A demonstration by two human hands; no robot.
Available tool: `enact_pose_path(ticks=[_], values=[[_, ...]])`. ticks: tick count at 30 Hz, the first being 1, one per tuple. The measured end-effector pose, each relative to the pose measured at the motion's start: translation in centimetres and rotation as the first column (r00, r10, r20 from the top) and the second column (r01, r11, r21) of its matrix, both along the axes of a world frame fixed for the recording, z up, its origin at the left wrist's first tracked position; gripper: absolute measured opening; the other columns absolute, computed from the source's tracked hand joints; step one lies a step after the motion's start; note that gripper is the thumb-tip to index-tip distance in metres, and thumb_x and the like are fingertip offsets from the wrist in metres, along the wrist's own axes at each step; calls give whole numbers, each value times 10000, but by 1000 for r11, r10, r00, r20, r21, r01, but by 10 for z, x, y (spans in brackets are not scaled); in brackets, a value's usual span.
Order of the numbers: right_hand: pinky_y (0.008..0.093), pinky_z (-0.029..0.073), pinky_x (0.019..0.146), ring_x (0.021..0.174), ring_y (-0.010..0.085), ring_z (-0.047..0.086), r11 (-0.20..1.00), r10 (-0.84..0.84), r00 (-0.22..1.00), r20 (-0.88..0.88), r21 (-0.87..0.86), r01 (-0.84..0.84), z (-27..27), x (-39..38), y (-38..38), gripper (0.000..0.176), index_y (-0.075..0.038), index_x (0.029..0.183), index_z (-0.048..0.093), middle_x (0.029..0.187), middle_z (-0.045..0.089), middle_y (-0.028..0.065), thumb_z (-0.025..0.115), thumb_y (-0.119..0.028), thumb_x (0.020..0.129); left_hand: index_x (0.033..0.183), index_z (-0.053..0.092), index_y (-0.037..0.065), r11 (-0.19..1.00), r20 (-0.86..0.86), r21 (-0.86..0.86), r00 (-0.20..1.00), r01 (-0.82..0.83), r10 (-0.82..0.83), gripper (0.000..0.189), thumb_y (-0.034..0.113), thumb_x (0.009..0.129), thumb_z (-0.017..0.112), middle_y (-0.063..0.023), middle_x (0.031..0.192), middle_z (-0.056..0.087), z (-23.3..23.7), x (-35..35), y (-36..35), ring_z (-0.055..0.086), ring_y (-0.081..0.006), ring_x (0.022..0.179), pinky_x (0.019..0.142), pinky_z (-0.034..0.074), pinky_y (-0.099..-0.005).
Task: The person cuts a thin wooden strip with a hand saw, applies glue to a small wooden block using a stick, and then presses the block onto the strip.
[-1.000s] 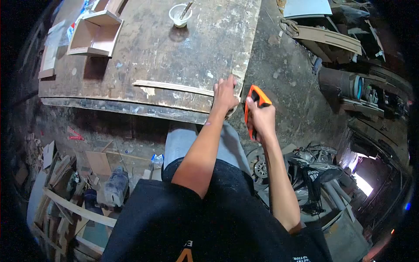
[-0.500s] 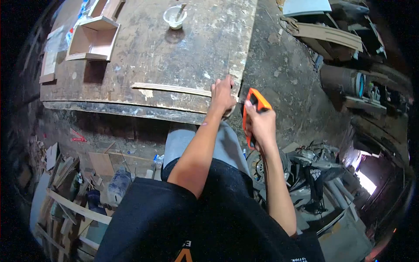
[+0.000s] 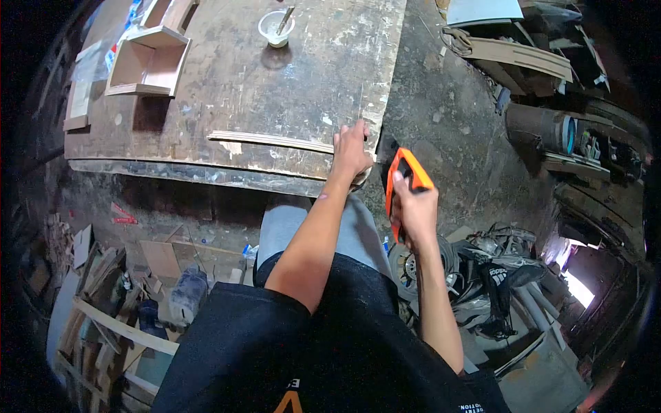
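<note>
My left hand presses down on the right end of some thin wooden strips, which lie along the near edge of the worn wooden table. Its fingers curl over the strips close to the table's right corner. Just beyond that corner, my right hand is wrapped round the orange and black handle of a saw. The saw's blade is dark and hard to make out against the floor.
A white cup with a stick in it stands on the table. Open wooden boxes sit at the upper left. Scrap wood lies lower left, with a wheel and dark bags at the right.
My right hand and the saw have moved slightly down and toward me, away from the table corner. My left hand has stayed on the strips.
</note>
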State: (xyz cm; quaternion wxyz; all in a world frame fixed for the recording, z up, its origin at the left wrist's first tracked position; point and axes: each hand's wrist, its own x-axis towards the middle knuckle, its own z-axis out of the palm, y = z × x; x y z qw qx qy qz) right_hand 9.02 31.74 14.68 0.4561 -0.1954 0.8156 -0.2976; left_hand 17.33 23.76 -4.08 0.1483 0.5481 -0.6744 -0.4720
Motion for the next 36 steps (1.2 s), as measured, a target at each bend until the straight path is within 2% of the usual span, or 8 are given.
enact_pose_path(ticks=[3, 13, 17, 21, 25, 29, 34, 36], values=[[299, 381, 394, 402, 112, 490, 997, -44, 997, 67, 63, 40, 10, 1, -20, 440, -34, 648, 545, 527, 536, 14, 700, -309, 954, 1066, 501, 113, 1000, 16, 3, 1000, 24, -24, 566, 17, 578, 771, -103, 1063, 649, -3, -1, 0, 555, -373, 1071, 919, 407, -477], [255, 299, 380, 415, 58, 369, 969, -225, 939, 259, -45, 245, 16, -10, 18, 288, -102, 841, 500, 583, 425, -45, 664, -284, 994, 1040, 650, 145, 945, -86, -283, 977, 162, -193, 398, 166, 689, 835, -84, 1012, 558, -22, 18, 12, 510, -338, 1072, 908, 399, -481], [262, 315, 380, 419, 63, 378, 986, -168, 978, 121, 29, 165, 21, -11, -6, 368, -88, 765, 492, 571, 415, -45, 650, -324, 999, 990, 687, 133, 945, -63, -284, 981, 160, -185, 332, 169, 696, 838, -92, 1018, 562, -21, 16, 11, 507, -337, 1077, 908, 399, -481], [263, 301, 382, 423, 64, 390, 987, -143, 971, 193, 97, 126, 26, -26, -25, 431, -108, 693, 469, 567, 423, -38, 627, -357, 1007, 934, 721, 120, 960, -25, -208, 980, 189, -199, 269, 164, 696, 837, -103, 1059, 564, -19, 15, 11, 498, -344, 1114, 956, 400, -485], [279, 373, 376, 412, 94, 464, 1000, 8, 997, -75, -21, -10, -8, -2, 5, 309, -72, 858, 562, 563, 482, -12, 634, -335, 1003, 844, 731, 109, 968, 12, -207, 990, 141, -142, 187, 150, 688, 827, -102, 1056, 570, -12, 9, 12, 499, -342, 1112, 978, 400, -484], [284, 377, 374, 401, 100, 455, 993, -110, 980, 164, 58, 102, 8, -10, -20, 348, -50, 795, 571, 547, 486, -5, 641, -325, 997, 796, 725, 124, 964, 76, -197, 983, 177, -165, 142, 165, 681, 798, -104, 1008, 583, -13, 9, 11, 509, -341, 1080, 939, 407, -494], [312, 400, 356, 388, 109, 497, 994, -105, 988, 113, 15, 104, 9, -15, -21, 383, -15, 771, 623, 534, 531, 7, 645, -331, 985, 768, 723, 145, 952, 94, -237, 980, 194, -176, 117, 191, 673, 775, -94, 968, 596, -27, 0, 11, 515, -344, 1053, 892, 410, -512], [363, 464, 487, 514, 138, 573, 1000, -12, 999, -53, -20, 11, -16, -13, -11, 358, 42, 848, 657, 591, 587, 53, 677, -300, 952, 768, 721, 131, 960, 70, -205, 981, 190, -179, 138, 198, 669, 789, -85, 971, 598, -26, 5, 10, 514, -344, 1053, 896, 406, -512]])
